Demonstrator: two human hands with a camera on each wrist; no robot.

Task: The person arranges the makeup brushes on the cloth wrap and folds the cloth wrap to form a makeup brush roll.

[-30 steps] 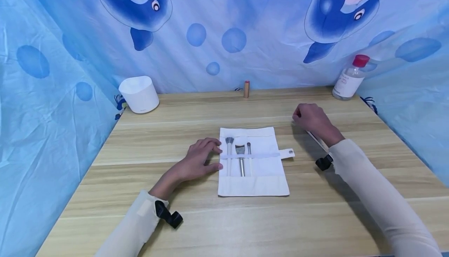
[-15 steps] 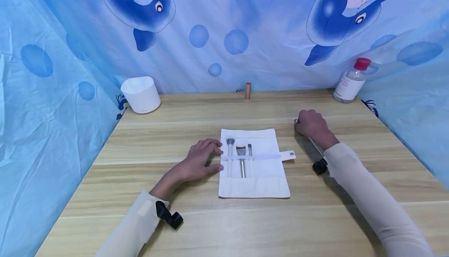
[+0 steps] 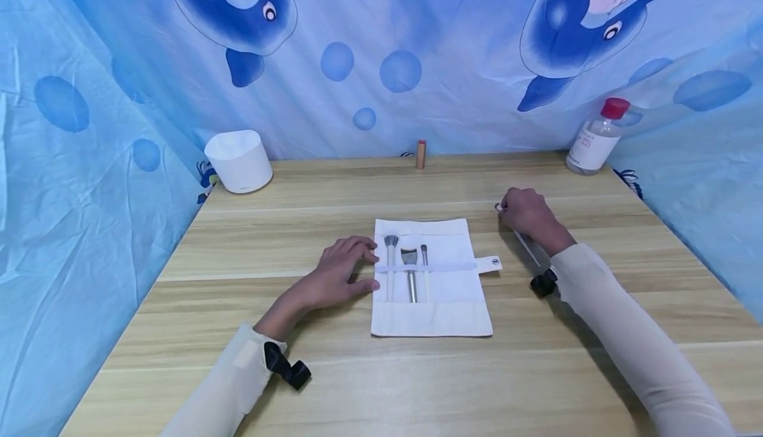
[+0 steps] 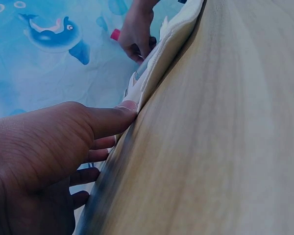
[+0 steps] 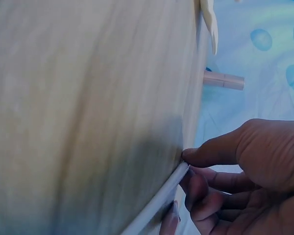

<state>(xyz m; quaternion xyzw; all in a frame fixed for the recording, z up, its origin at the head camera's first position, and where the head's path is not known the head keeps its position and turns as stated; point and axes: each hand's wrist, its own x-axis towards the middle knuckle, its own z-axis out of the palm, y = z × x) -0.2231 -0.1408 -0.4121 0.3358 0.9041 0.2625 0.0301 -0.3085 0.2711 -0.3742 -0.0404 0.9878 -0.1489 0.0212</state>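
A white cloth brush roll (image 3: 456,318) lies unrolled at the middle of the table. Under its strap sit a fluffy makeup brush (image 3: 390,251), a wide flat-headed brush (image 3: 411,278) and a slim small-headed brush (image 3: 425,261). My left hand (image 3: 340,271) rests at the roll's left edge, fingers spread; in the left wrist view its thumb (image 4: 112,120) touches the cloth. To the right of the roll, my right hand (image 3: 527,215) pinches a slim white-handled makeup brush (image 5: 154,205) low over the wood. Its small tip pokes out past the fingers; the hand hides part of it.
A white rounded container (image 3: 240,162) stands at the back left. At the back edge is a brown tube (image 3: 420,155), and a clear bottle with a red cap (image 3: 596,139) stands at back right. The roll's snap tab (image 3: 490,264) sticks out rightward. A blue curtain (image 3: 381,59) surrounds the wooden table.
My right hand has come slightly down toward the table, and the tip of the brush it holds now shows beyond the fingers. The left hand stays at the roll's edge.
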